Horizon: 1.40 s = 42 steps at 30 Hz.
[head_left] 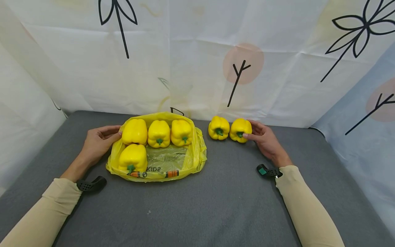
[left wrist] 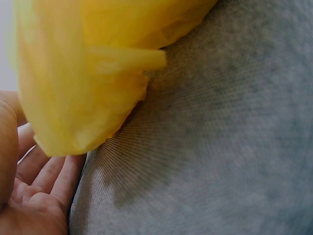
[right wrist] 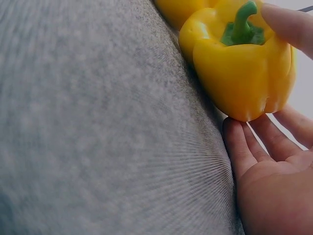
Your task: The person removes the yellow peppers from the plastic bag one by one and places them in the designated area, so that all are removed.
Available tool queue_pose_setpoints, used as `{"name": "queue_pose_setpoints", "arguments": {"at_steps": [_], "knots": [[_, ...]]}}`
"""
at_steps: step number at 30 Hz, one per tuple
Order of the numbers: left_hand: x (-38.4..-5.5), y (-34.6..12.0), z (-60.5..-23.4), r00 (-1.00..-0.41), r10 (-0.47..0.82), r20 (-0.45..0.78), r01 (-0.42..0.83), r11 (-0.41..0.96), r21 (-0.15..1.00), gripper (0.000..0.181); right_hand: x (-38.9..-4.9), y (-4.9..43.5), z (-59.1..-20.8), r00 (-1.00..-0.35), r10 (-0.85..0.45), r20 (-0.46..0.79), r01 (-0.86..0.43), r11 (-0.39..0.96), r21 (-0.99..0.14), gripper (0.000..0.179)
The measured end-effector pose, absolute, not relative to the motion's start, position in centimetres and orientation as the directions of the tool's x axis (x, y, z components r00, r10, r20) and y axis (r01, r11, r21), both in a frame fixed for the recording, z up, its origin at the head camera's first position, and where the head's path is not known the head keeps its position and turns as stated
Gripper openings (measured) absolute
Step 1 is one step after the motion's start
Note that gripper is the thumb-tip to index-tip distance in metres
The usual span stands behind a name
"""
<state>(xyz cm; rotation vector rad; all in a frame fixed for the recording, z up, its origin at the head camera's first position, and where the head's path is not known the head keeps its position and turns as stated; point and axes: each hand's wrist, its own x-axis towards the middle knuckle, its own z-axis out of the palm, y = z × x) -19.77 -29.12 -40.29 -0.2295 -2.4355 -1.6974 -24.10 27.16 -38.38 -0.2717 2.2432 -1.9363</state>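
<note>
Fingers of the right hand grip a lobed yellow pepper. The left hand pinches a yellow plastic bag.

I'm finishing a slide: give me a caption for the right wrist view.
Right hand touches a yellow pepper with a green stem.

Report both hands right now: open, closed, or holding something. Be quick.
Left hand: holding the yellow bag by its left edge.
Right hand: holding the rightmost yellow pepper between thumb and fingers.
</note>
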Motion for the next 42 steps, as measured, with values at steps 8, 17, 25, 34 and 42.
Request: {"name": "queue_pose_setpoints", "arguments": {"at_steps": [8,17,25,34,42], "knots": [[-19.83,-29.0,-40.31,-0.974,0.031,0.224,0.221,0.357,0.908,0.048,-24.23,27.05,-38.47,-0.967,-0.253,-0.022,-0.019,0.161,-0.987,0.075],[-19.81,-28.99,-40.32,-0.974,0.033,0.225,0.222,0.349,0.91,0.047,-24.11,26.91,-38.26,-0.959,-0.281,-0.047,-0.005,0.18,-0.984,0.077],[-19.75,-28.97,-40.27,-0.973,0.037,0.228,0.227,0.342,0.912,0.046,-24.23,27.07,-38.46,-0.956,-0.291,-0.045,-0.012,0.193,-0.981,0.075],[-19.82,-28.91,-40.24,-0.974,0.026,0.225,0.219,0.352,0.91,0.046,-24.21,27.18,-38.58,-0.952,-0.3,-0.052,-0.006,0.19,-0.982,0.073],[-19.78,-29.01,-40.29,-0.974,0.03,0.227,0.223,0.341,0.913,0.043,-24.17,27.08,-38.5,-0.953,-0.298,-0.048,-0.01,0.191,-0.981,0.074]]}}
